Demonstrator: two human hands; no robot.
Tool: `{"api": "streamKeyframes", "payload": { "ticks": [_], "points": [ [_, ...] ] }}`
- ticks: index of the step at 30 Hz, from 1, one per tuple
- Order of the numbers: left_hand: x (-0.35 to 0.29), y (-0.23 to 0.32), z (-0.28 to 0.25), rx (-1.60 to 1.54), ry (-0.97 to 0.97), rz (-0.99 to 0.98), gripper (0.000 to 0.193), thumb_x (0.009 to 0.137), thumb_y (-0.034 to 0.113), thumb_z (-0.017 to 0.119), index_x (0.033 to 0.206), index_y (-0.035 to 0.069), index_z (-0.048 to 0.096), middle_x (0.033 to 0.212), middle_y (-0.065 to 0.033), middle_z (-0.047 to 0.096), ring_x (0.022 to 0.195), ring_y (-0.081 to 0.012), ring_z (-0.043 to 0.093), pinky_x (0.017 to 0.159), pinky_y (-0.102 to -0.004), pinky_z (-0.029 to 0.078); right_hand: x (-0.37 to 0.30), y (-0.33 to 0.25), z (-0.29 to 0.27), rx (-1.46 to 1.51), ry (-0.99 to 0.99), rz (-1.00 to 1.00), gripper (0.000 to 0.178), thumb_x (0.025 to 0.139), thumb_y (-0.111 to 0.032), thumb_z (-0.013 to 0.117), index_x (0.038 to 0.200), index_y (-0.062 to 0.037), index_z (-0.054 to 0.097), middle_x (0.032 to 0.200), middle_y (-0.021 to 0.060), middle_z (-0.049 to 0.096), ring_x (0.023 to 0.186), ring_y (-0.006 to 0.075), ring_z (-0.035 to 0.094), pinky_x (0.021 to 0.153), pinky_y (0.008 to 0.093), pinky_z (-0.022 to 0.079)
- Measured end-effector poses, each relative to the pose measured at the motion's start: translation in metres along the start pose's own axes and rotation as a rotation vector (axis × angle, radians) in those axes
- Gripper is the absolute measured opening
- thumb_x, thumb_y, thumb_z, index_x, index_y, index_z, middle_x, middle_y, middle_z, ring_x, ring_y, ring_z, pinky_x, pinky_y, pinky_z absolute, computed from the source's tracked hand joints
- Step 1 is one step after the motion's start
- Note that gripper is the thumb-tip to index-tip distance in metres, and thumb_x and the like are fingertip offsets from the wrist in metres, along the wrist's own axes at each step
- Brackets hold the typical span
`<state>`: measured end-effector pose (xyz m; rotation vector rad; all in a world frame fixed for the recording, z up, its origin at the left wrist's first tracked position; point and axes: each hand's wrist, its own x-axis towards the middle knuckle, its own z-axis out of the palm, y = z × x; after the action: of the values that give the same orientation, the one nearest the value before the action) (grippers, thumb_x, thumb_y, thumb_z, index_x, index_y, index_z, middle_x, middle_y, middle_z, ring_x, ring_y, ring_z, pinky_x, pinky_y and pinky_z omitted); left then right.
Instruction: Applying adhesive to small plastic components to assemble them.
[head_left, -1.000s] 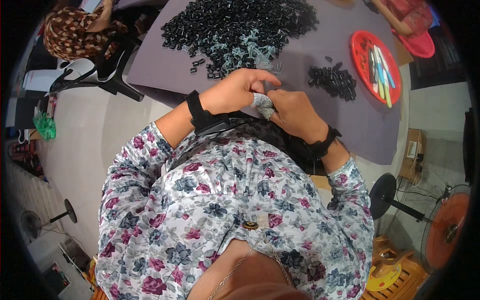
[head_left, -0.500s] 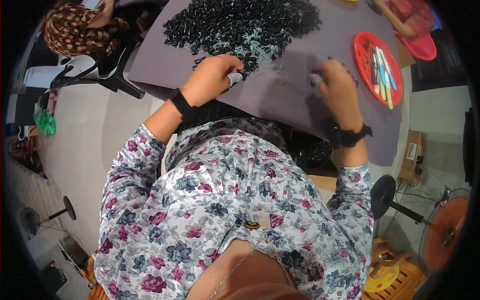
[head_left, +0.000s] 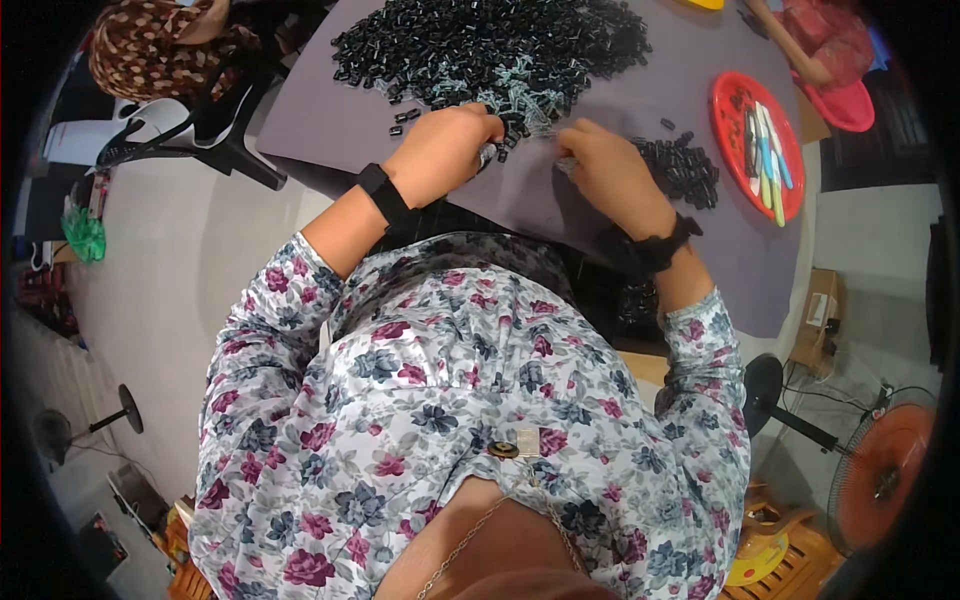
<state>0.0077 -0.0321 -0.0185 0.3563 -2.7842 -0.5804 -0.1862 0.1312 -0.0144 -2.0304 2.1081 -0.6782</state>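
Note:
A broad heap of small black plastic pieces covers the far part of the table. Small clear grey-green pieces lie along its near edge. My left hand is closed at that edge, fingers curled by a few black pieces; what it pinches is hidden. To its right, my right hand is also closed, thumb and fingers together, just right of the clear pieces. Whatever it holds is too small to make out. Something pale wraps a finger on each hand. Beside my right hand lies a smaller pile of black pieces.
A red oval tray with several pen-like tools sits on the grey tabletop at right. Other people sit at far left and far right, the latter near a pink basin. An orange fan stands lower right.
My right hand has moved left from above the smaller black pile toward the clear pieces, uncovering that pile. My left hand has shifted slightly right, still at the heap's edge.

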Motion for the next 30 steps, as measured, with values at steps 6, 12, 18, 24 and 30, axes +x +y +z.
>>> {"api": "streamKeyframes", "payload": {
  "ticks": [6, 12, 18, 24, 30],
  "points": [
    [-0.004, -0.005, 0.002, -0.045, 0.033, -0.010, 0.036, 0.074, -0.008, 0.059, 0.106, 0.005, 0.069, 0.096, -0.0146, 0.066, 0.092, -0.0378, 0.065, 0.080, -0.0458, 0.052, -0.014, 0.006, -0.001, 0.048, 0.048, 0.059, 0.021, 0.079, 0.005, 0.058, 0.097, -0.0046, 0.064, 0.095, 0.0145, 0.060, 0.091, 0.0393, 0.063, 0.077, 0.0467, 0.052],
    [0.004, 0.008, -0.005, 0.092, -0.044, 0.038, 0.032, 0.072, -0.007, 0.060, 0.101, 0.004, 0.068, 0.096, -0.0133, 0.063, 0.093, -0.0376, 0.063, 0.079, -0.0460, 0.052, -0.018, 0.008, -0.002, 0.195, 0.141, 0.056, 0.023, 0.080, 0.006, 0.059, 0.101, -0.0030, 0.062, 0.096, 0.0160, 0.061, 0.089, 0.0384, 0.063, 0.077, 0.0443, 0.051],
    [0.006, 0.009, -0.001, 0.142, -0.029, 0.076, 0.028, 0.071, -0.007, 0.059, 0.096, 0.004, 0.065, 0.097, -0.0131, 0.062, 0.096, -0.0368, 0.062, 0.078, -0.0469, 0.052, -0.027, 0.021, -0.012, 0.414, 0.146, 0.252, 0.024, 0.081, 0.003, 0.061, 0.104, -0.0022, 0.063, 0.100, 0.0168, 0.065, 0.088, 0.0365, 0.064, 0.077, 0.0405, 0.051],
    [0.005, 0.013, -0.007, -0.037, 0.054, -0.010, 0.024, 0.078, -0.005, 0.062, 0.101, 0.003, 0.065, 0.095, -0.0113, 0.067, 0.090, -0.0314, 0.067, 0.077, -0.0396, 0.054, -0.026, 0.014, -0.003, 0.203, 0.137, 0.037, 0.025, 0.080, 0.002, 0.061, 0.104, -0.0036, 0.064, 0.097, 0.0150, 0.063, 0.088, 0.0374, 0.064, 0.076, 0.0432, 0.052],
    [0.006, -0.011, 0.004, -0.993, -0.038, -0.318, 0.028, 0.085, -0.012, 0.052, 0.103, 0.000, 0.069, 0.090, -0.0047, 0.069, 0.079, -0.0127, 0.068, 0.068, -0.0270, 0.056, -0.015, -0.004, 0.002, 0.030, 0.041, 0.081, 0.022, 0.081, 0.001, 0.061, 0.102, -0.0041, 0.064, 0.096, 0.0136, 0.060, 0.091, 0.0377, 0.063, 0.077, 0.0453, 0.052]
  ]
}}
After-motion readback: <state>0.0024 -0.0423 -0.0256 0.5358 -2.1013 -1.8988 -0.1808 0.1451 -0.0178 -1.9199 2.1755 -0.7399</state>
